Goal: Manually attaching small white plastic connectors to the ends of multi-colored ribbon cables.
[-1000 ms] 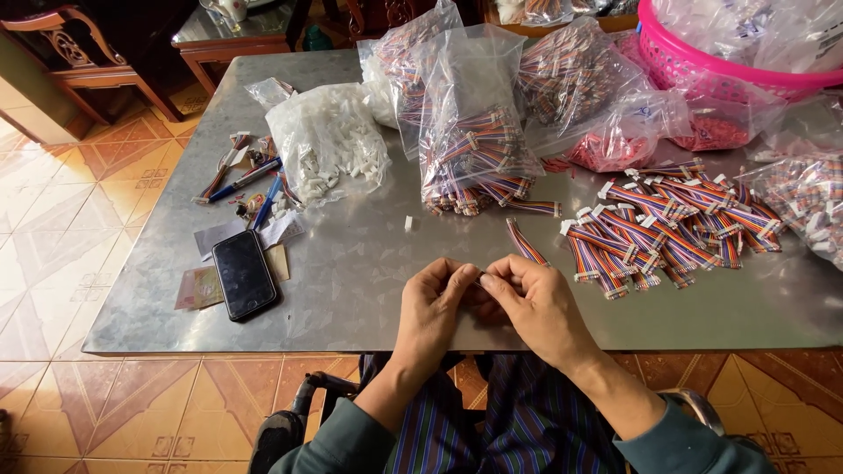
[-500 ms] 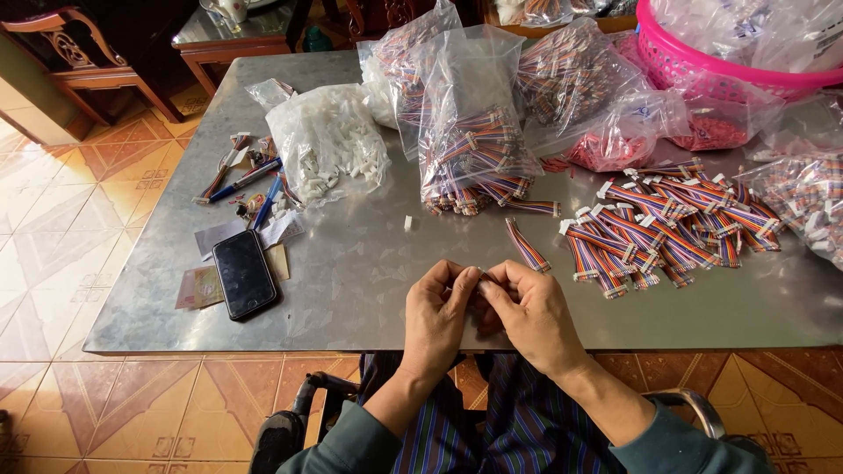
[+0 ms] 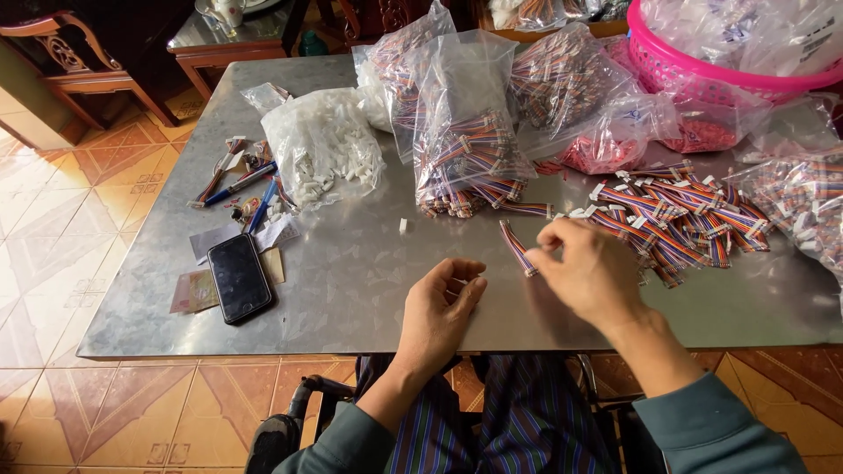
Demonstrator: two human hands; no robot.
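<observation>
Phone (image 3: 238,277) lies left on table (image 3: 351,290), cable pile (image 3: 676,219) right, bags (image 3: 470,132) behind
</observation>
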